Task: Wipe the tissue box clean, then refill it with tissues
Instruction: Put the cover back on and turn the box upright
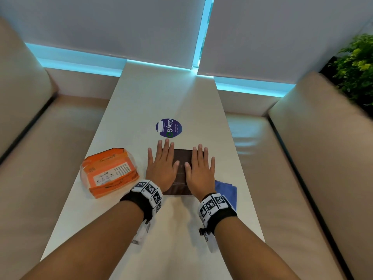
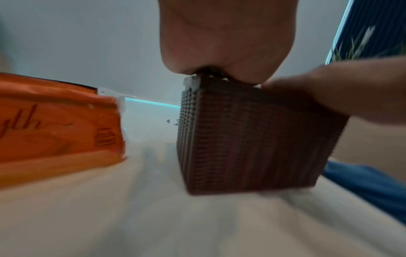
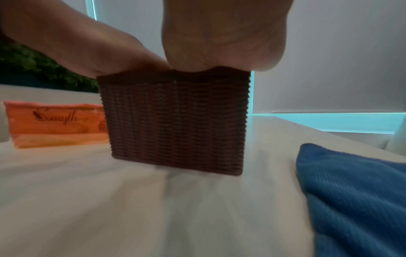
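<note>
A dark brown woven tissue box [image 1: 182, 170] stands on the white table [image 1: 157, 98], and its ribbed side shows in both wrist views [image 2: 248, 139] [image 3: 175, 123]. My left hand [image 1: 161, 165] lies flat on the left part of its top with fingers straight and spread. Flat on the right part rests my right hand [image 1: 198, 171], fingers straight too. An orange pack of tissues [image 1: 110, 172] lies left of the box [image 2: 54, 121] [image 3: 57, 121]. A blue cloth [image 1: 228, 191] lies right of the box, partly under my right wrist [image 3: 356, 194] [image 2: 369, 187].
A round purple sticker [image 1: 169, 127] sits on the table beyond the box. Beige benches [image 1: 50, 158] [image 1: 292, 168] run along both sides of the table. A green plant [image 1: 357, 65] stands at the far right. Blinds cover the window behind.
</note>
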A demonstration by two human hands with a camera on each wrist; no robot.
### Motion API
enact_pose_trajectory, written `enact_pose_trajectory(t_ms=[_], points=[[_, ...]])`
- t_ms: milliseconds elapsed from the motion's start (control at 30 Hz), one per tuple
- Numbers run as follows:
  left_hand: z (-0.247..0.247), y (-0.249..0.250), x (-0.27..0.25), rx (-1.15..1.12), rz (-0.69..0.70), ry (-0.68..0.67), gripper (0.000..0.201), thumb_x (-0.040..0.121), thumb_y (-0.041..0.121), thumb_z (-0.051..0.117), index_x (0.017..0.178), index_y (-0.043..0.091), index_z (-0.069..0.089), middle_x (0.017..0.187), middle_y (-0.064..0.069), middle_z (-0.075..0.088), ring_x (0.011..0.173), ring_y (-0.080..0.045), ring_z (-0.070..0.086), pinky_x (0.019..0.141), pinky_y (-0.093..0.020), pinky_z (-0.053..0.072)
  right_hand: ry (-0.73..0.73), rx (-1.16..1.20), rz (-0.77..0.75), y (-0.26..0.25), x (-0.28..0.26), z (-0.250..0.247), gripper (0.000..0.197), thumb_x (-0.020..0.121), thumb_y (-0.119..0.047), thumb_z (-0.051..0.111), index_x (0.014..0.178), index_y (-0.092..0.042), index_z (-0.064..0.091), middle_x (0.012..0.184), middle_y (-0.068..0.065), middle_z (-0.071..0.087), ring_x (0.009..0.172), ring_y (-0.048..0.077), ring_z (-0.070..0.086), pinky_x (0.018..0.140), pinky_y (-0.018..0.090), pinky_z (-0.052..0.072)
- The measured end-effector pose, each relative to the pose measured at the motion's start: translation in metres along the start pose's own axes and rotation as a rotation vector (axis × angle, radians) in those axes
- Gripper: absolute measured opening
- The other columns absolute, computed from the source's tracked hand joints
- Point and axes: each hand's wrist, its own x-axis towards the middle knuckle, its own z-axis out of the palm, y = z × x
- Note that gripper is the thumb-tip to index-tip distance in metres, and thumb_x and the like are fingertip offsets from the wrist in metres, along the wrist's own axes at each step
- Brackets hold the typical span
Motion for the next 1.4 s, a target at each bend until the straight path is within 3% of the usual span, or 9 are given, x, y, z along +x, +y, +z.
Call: enact_pose_trajectory(t_ms=[233,367,433,533,700,867,1067,1200,1400], points=[[0.007,-0.006,0.005,0.073,0.051,-0.049,0.084,0.076,0.047,-0.016,0.153,0.017,0.003,0.162,-0.007,-0.004,0.149,-0.025,-0.009,0.114,-0.052,-0.012,-0.148,-0.003,-0.032,0.004,0.006,0.002,0.079,0.083,-0.049,-0.006,0.151,-0.011,0.004,0.161,0.007,0.001,0.149,0.022,-0.002,0.12,0.041,0.0],[0.005,-0.007,0.008,0.02,0.062,-0.086,0.088,0.073,0.048,-0.014,0.152,0.02,0.015,0.161,-0.004,0.013,0.149,-0.023,0.006,0.118,-0.051,0.003,-0.222,0.005,-0.017,0.003,0.012,-0.003,0.065,0.094,-0.043,0.016,0.151,-0.012,0.014,0.161,0.006,0.01,0.149,0.02,0.006,0.12,0.043,0.007],[0.002,-0.006,0.01,-0.02,0.048,-0.088,0.076,0.084,0.047,-0.005,0.151,0.022,0.018,0.159,-0.003,0.02,0.148,-0.023,0.011,0.117,-0.051,0.009,-0.224,-0.035,-0.023,-0.001,0.016,-0.007,0.063,0.094,-0.041,0.015,0.149,-0.01,0.019,0.159,0.009,0.017,0.148,0.023,0.013,0.12,0.042,0.009],[0.002,-0.007,0.012,-0.059,0.02,-0.084,0.05,0.101,0.035,0.02,0.15,0.028,0.019,0.155,0.0,0.024,0.145,-0.022,0.015,0.115,-0.053,0.015,-0.175,-0.047,-0.05,-0.007,0.017,-0.007,0.085,0.077,-0.045,-0.007,0.147,-0.009,0.024,0.156,0.013,0.024,0.145,0.029,0.019,0.119,0.042,0.011],[0.004,-0.003,0.019,-0.132,-0.046,0.014,0.047,0.101,0.034,0.031,0.147,0.023,0.03,0.146,-0.003,0.039,0.137,-0.023,0.026,0.102,-0.043,0.038,-0.193,-0.011,-0.092,-0.001,0.015,-0.001,0.081,0.077,-0.049,-0.008,0.15,-0.025,0.018,0.16,0.006,0.014,0.149,0.027,0.007,0.12,0.046,0.009],[0.006,-0.001,0.028,-0.246,-0.156,0.078,0.04,0.098,0.038,0.04,0.132,0.018,0.049,0.135,-0.005,0.051,0.129,-0.025,0.036,0.096,-0.041,0.041,-0.188,0.044,-0.084,0.001,0.02,-0.004,0.067,0.088,-0.048,0.008,0.148,-0.022,0.025,0.156,0.006,0.025,0.147,0.024,0.016,0.119,0.046,0.019],[0.009,-0.001,0.03,-0.308,-0.261,0.011,0.045,0.101,0.037,0.03,0.145,0.026,0.033,0.155,-0.006,0.025,0.137,-0.033,0.031,0.107,-0.045,0.035,-0.186,0.089,0.044,-0.001,0.02,-0.003,0.068,0.097,-0.043,0.032,0.151,-0.008,0.009,0.161,0.008,0.006,0.149,0.021,0.002,0.122,0.036,0.007],[0.004,0.001,0.036,-0.403,-0.328,0.002,0.043,0.102,0.029,0.03,0.138,0.008,0.041,0.142,-0.015,0.04,0.117,-0.038,0.052,0.095,-0.045,0.043,-0.199,0.165,0.074,-0.001,0.023,-0.006,0.068,0.097,-0.042,0.035,0.15,-0.006,0.012,0.159,0.007,0.013,0.149,0.019,0.005,0.121,0.03,0.012],[0.002,-0.004,0.033,-0.677,-0.593,0.046,0.047,0.103,0.032,0.025,0.137,0.002,0.039,0.134,-0.024,0.051,0.12,-0.04,0.05,0.096,-0.042,0.039,-0.149,0.23,0.182,0.001,0.023,-0.003,0.066,0.097,-0.043,0.033,0.151,-0.011,0.011,0.16,0.008,0.011,0.147,0.023,0.017,0.118,0.037,0.025]])
